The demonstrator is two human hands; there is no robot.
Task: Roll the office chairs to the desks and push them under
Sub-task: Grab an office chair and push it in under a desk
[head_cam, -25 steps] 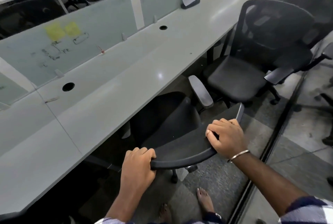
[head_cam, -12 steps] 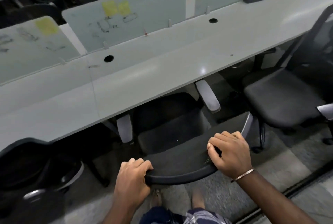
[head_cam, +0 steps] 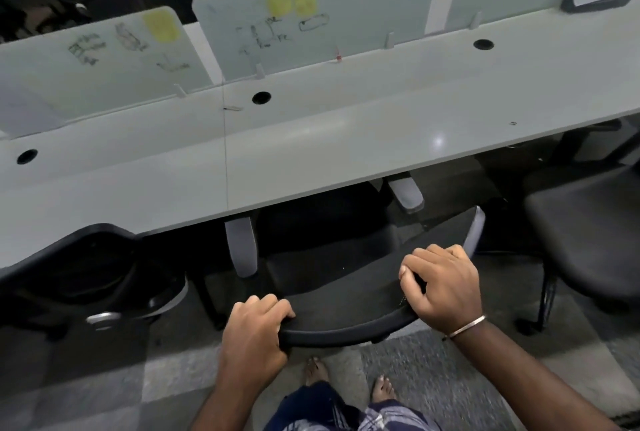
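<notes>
Both hands grip the curved top edge of a black office chair's backrest: the left hand at its left end, the right hand nearer its right end. The chair's seat and grey armrests reach under the long grey desk. Another chair stands to the right, a third to the left. Frosted dividers with yellow notes line the desk's far side.

Black office chair partly under grey desk.
</notes>
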